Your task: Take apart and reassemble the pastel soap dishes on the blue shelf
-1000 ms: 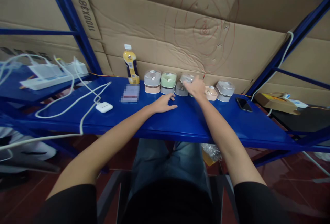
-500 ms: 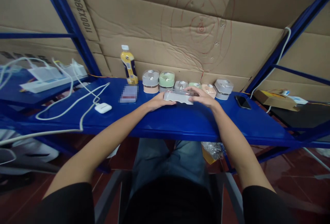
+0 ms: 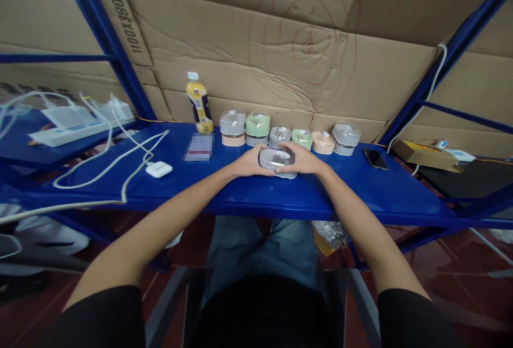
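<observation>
My left hand (image 3: 250, 163) and my right hand (image 3: 300, 160) are both closed around a small rounded grey box with a clear lid (image 3: 276, 159). The left hand grips its left side and the right hand its right side. A pale edge, perhaps its label card, shows below it near the table. Just behind stand similar boxes: a grey one (image 3: 279, 135), a green one (image 3: 301, 138) and a peach one (image 3: 323, 142). Stacks of two flank them, including a grey-over-peach stack (image 3: 233, 128), a green-over-grey stack (image 3: 257, 128) and a grey stack (image 3: 345, 138).
On the blue table (image 3: 276, 198) a yellow bottle (image 3: 199, 103) stands behind a blurred pack (image 3: 199, 147). White cables (image 3: 116, 150) and a white earbud case (image 3: 159, 169) lie left; a phone (image 3: 375, 159) lies right. Cardboard (image 3: 224, 38) closes off the back.
The held box has been tilted so its clear lid now faces up toward me, and it has come slightly nearer. Both hands moved with it, still around its sides.
</observation>
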`<state>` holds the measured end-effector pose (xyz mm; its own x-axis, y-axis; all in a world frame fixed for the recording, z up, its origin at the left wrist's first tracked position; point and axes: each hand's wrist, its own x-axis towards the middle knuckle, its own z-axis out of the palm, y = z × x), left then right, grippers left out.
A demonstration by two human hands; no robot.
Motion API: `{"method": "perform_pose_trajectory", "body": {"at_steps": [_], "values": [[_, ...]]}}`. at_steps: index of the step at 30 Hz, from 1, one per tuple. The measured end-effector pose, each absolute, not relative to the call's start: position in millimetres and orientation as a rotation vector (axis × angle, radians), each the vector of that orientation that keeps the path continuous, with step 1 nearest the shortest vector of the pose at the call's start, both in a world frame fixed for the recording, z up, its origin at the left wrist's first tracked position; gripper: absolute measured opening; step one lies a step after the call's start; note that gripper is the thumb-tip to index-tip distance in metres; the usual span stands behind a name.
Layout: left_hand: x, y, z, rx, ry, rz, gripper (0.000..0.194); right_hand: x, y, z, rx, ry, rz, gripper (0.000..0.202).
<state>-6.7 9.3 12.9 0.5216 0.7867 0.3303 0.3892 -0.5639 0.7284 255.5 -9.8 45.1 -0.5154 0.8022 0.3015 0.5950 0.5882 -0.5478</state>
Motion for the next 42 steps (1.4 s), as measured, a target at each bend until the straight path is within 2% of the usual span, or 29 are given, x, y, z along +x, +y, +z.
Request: {"method": "perform_pose_trajectory", "body": {"at_steps": [2,6,8,11,13,20,26,32,36,42], "values": [[-5,10,10,2.202,0.957,0.879,0.104,246,-13,44,-1.065,-2.301,0.405,0.098],[-5,11,7,2.277,0.9,0.914,0.11,254,-14,52,-1.052,-2.246,0.404,0.082],[-6,9,9,2.363,0.835,0.917,0.097,273,-12,57,-1.122,-2.141,0.406,0.074],[-6,4,13,2.475,0.754,0.86,0.063,305,-6,60,-1.31,-1.998,0.36,0.066],[-5,2,14,2.485,0.726,0.836,0.054,321,-3,57,-1.4,-1.951,0.326,0.064],[-10,9,16,2.409,0.761,0.921,0.052,335,6,51,-1.419,-1.938,0.35,0.063],[-43,35,20,2.362,0.987,0.981,0.053,347,6,55,-1.59,-2.12,0.446,0.081],[-47,40,20,2.308,1.008,0.939,0.05,350,9,51,-1.595,-2.119,0.498,0.084],[-30,23,22,2.315,0.861,1.011,0.061,340,-1,59,-1.373,-2.012,0.407,0.08],[-5,9,11,2.264,0.826,0.967,0.113,300,-15,61,-1.04,-2.156,0.364,0.076]]}}
